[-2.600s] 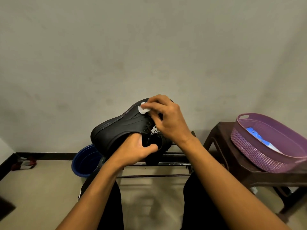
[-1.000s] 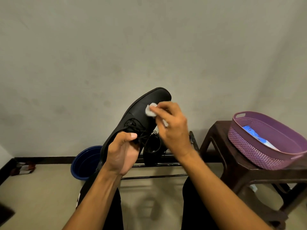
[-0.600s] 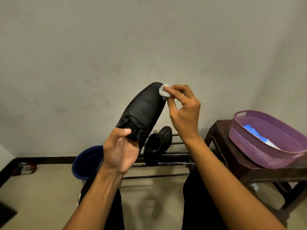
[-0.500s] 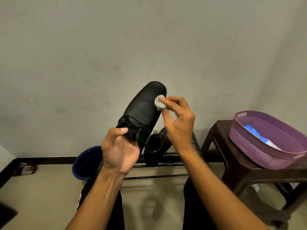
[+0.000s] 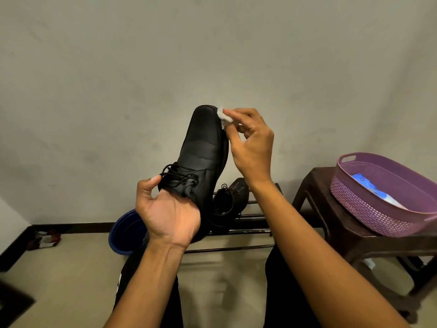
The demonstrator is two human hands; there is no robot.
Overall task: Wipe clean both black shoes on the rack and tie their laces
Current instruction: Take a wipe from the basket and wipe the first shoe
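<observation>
One shoe (image 5: 203, 147), clutched in the left grip (image 5: 165, 214), is wiped with tissue (image 5: 223, 117) pinched in the right grip (image 5: 253, 150); the other shoe (image 5: 227, 204) and laces (image 5: 179, 178) seem left.

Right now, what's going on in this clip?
A person holds one black shoe up by its heel end in the left hand, toe pointing upward. The right hand pinches a small white wipe against the edge of the toe. That shoe's laces look loose, not tied. The second black shoe sits on the rack behind, with no hand on it.
</observation>
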